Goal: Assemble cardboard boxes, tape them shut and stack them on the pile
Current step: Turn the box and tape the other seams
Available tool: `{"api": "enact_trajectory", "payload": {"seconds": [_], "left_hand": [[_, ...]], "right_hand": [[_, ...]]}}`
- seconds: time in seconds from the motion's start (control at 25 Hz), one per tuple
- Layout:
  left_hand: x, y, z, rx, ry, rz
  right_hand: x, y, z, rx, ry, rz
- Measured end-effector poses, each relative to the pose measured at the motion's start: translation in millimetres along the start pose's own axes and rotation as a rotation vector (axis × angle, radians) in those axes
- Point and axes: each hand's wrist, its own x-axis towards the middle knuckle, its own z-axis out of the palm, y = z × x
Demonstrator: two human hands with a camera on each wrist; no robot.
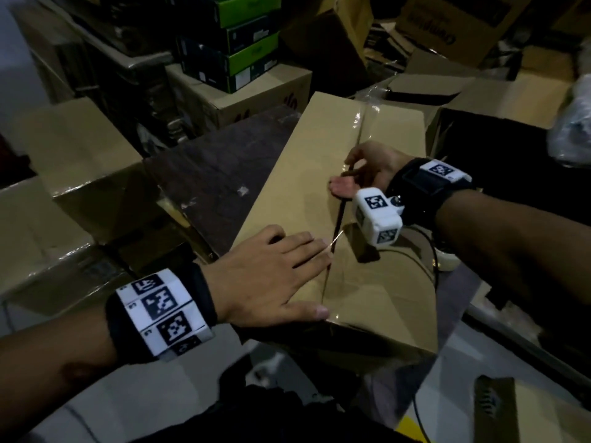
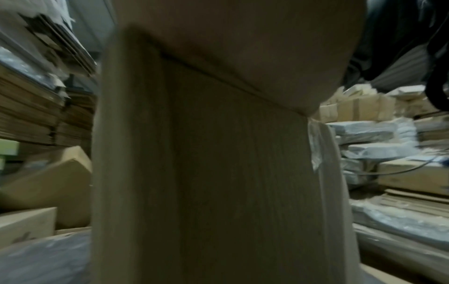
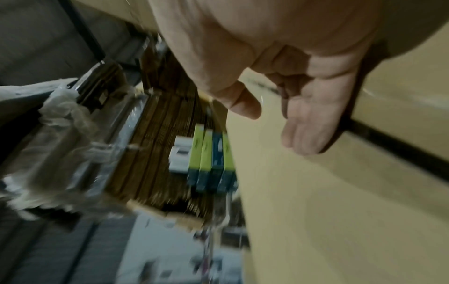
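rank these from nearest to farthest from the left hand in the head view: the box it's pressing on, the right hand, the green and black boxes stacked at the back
1. Cardboard box: directly under the left hand, touching it.
2. Right hand: farther along the same box's seam, up and right.
3. Green and black boxes: stacked at the far back, beyond the box.

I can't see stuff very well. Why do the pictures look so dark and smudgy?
Head view: dim room, dark corners, glare on the clear tape across the cardboard box. Left wrist view: blurry, box face fills it. Right wrist view: motion blur smears the green boxes; right hand sharper.
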Motion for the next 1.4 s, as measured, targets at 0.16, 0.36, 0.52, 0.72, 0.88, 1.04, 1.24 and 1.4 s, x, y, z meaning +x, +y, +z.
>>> {"api": "enact_trajectory", "payload": {"seconds": [0.16, 0.36, 0.52, 0.72, 0.88, 1.04, 1.24, 1.4], "left_hand": [[3.0, -18.1, -4.5, -0.001, 0.036, 0.120], [26.1, -82.4, -21.4, -0.091, -0.005, 0.121], [77.5, -142.3, -7.4, -0.153, 0.067, -0.119], [147.9, -181.7, 12.7, -0.737, 0.103, -0.318], [178.5, -200.9, 9.1, -0.824, 0.134, -0.320], [192.0, -207.7, 9.2, -0.830, 0.151, -0.320], [193.3, -209.4, 15.5, -0.814, 0.160, -0.320], [190.0, -207.7, 11.1, -0.836, 0.162, -0.331]], "right_hand": [[-2.0, -7.3, 0.4, 0.024, 0.014, -0.003], [-31.3, 30.4, 9.6, -0.028, -0.123, 0.136], [-17.2, 24.8, 8.5, 0.049, -0.023, 0.118], [14.9, -12.0, 2.1, 0.187, 0.188, -0.038], [21.4, -6.0, 1.1, 0.212, 0.207, 0.013], [43.6, -34.7, -14.0, 0.235, 0.230, 0.015], [102.9, -95.5, -40.8, 0.241, 0.295, -0.103], [134.4, -128.2, -60.8, 0.266, 0.328, -0.170]]}}
